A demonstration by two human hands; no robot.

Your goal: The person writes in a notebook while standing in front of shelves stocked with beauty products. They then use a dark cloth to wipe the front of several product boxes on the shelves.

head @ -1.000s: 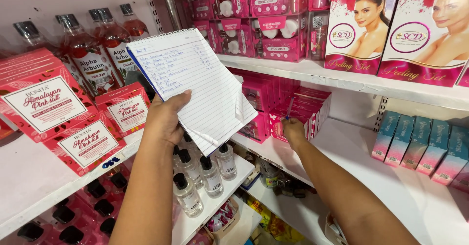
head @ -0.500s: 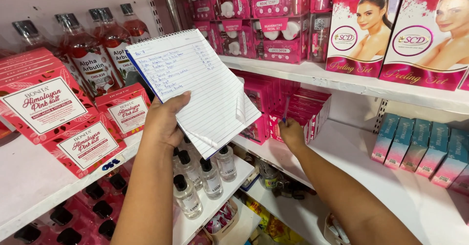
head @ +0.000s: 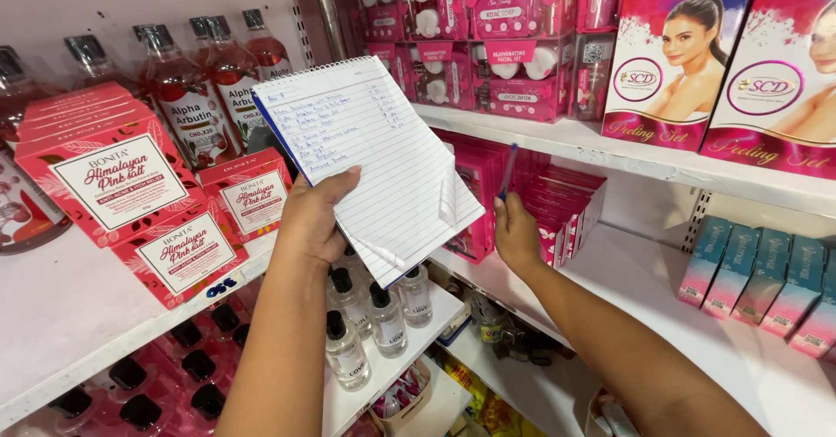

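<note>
The right hand has barely moved over the last second. It has slid a little to the left along the far side of the middle shelf and now sits against the front of the row of flat pink boxes. A blue pen now shows standing up out of it, which was hard to see before. The fingers are curled shut around the pen. Whether they also touch a box cannot be told, as the back of the hand hides them.

The left hand has kept its place. It grips the notepad near its lower left edge, thumb pressed on the written page and the other fingers shut behind it. The notepad is held up and tilted at the centre of the view, so the handwritten lines stay readable.

Below the notepad, small clear bottles with black caps stand on a lower shelf. To the left lie 3 or more red boxes with tall bottles of reddish liquid behind them. Teal boxes stand at the far right. The notepad covers the left part of the pink row, and the shelf above it overhangs the right hand.
</note>
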